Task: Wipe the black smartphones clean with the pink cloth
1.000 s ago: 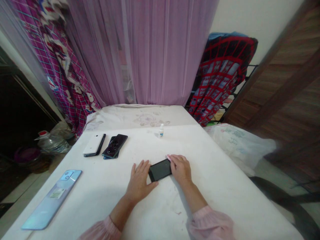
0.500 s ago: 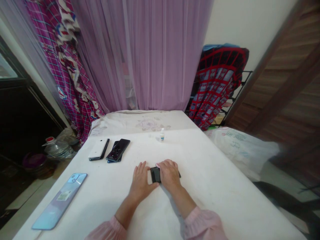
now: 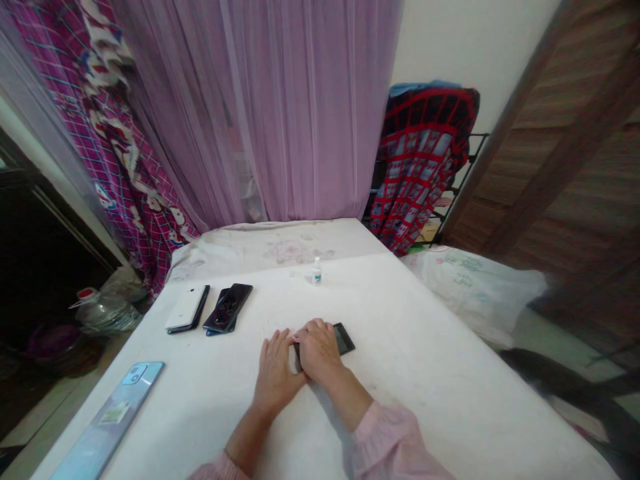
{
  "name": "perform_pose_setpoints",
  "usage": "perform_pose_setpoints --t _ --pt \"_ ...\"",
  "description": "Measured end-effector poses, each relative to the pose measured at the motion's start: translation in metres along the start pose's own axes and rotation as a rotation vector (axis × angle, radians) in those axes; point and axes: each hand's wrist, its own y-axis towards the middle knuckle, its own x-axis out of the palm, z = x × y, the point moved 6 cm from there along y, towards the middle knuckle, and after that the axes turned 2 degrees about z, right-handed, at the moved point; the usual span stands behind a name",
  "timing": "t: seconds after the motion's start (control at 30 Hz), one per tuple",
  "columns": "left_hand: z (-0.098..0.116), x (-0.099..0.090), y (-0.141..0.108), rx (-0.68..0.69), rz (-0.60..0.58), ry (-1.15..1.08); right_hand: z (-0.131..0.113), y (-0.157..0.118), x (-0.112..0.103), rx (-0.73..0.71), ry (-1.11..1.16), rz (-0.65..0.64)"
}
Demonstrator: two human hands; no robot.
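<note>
A small black phone lies on the white-covered table, partly hidden under my right hand. My left hand steadies its left end between the thumb and the outstretched fingers. Pressed over the middle of the phone is my right hand, with its fingers bent and close together. A small white-and-pink piece shows at the right fingertips; most of it is covered. Beyond the hands stands a small white bottle with a blue label.
To the left lie a white phone on a dark one, and a black phone on another. A light-blue phone rests near the table's left edge. A plastic bag is beyond the right edge.
My right hand has slid left along the phone, uncovering its right end and hiding most of its left part. My left hand stays at the left end. The view has shifted slightly.
</note>
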Motion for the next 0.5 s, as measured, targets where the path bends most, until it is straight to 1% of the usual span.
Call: perform_pose_setpoints --t 0.13,0.23,0.3,0.43,0.5 --pt "0.002 -0.002 0.001 -0.006 0.0 -0.009 0.0 0.002 0.0 -0.01 -0.007 -0.094" --pt "0.004 -0.005 0.0 0.012 0.024 -0.021 0.01 0.0 -0.007 -0.002 -0.03 -0.113" --pt "0.005 -0.007 -0.001 0.023 0.025 -0.03 0.026 -0.003 -0.013 0.028 -0.049 -0.11" --pt "0.009 -0.009 -0.001 0.026 -0.018 -0.043 0.07 -0.016 -0.029 0.13 -0.106 -0.056" --pt "0.01 -0.011 -0.001 0.028 -0.032 -0.049 0.088 -0.023 -0.035 0.171 -0.14 -0.023"
